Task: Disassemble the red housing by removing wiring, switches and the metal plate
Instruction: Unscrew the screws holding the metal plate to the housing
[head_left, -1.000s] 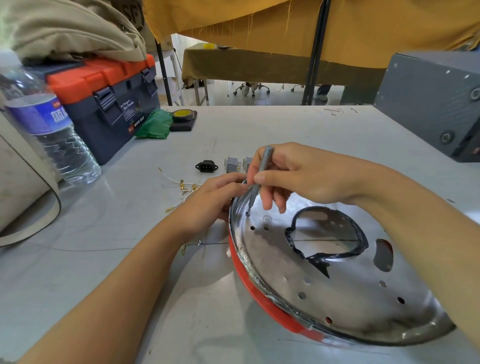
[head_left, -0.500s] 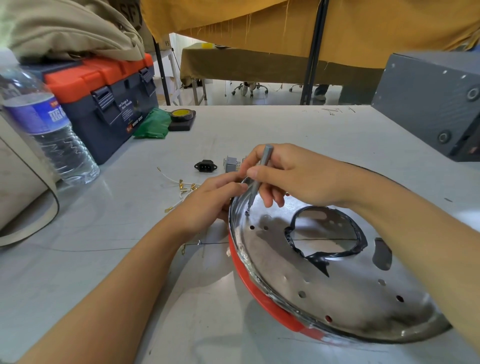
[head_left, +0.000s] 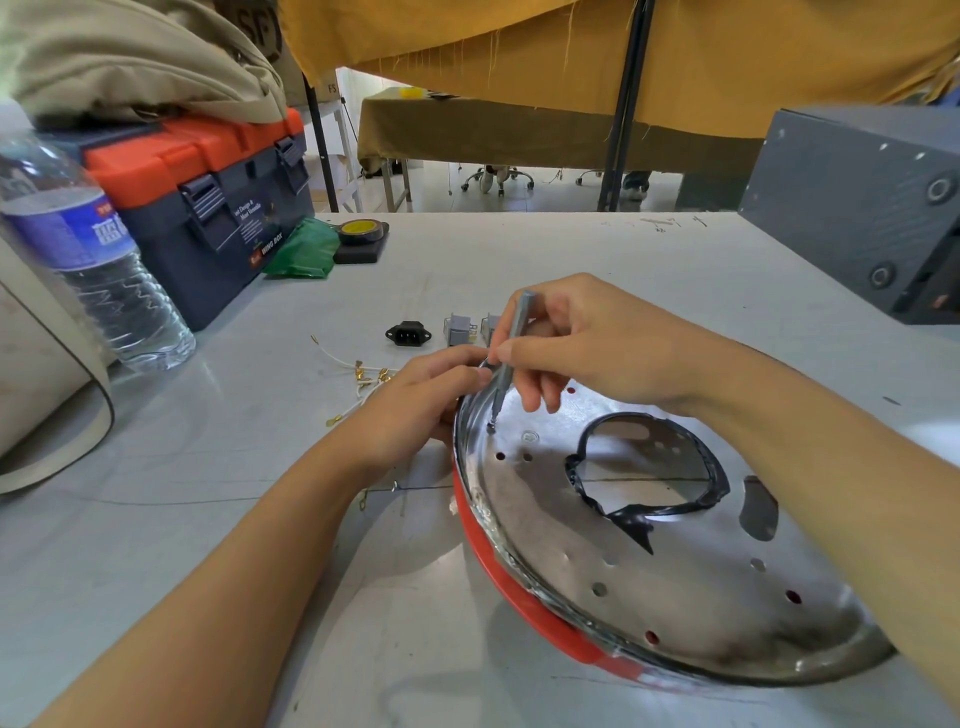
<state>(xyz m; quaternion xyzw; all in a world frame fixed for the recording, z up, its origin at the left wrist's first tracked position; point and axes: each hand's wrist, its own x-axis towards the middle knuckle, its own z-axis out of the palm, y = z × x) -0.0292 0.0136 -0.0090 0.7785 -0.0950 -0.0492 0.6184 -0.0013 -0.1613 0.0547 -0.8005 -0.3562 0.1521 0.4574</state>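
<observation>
The red housing lies tilted on the table with a shiny round metal plate seated in it; the plate has several holes and a black-edged central opening. My right hand pinches a slim grey screwdriver, its tip resting on a screw near the plate's left rim. My left hand grips the housing's left edge. Behind the hands lie loose white wires with gold terminals, a black power socket and grey switches.
A water bottle and a dark toolbox with an orange lid stand at the left, beside a green bag and a tape roll. A grey box sits at the far right. A thin wire lies beside the housing.
The screwdriver in my right hand has shifted slightly on the screw near the rim. My left hand stays on the housing edge.
</observation>
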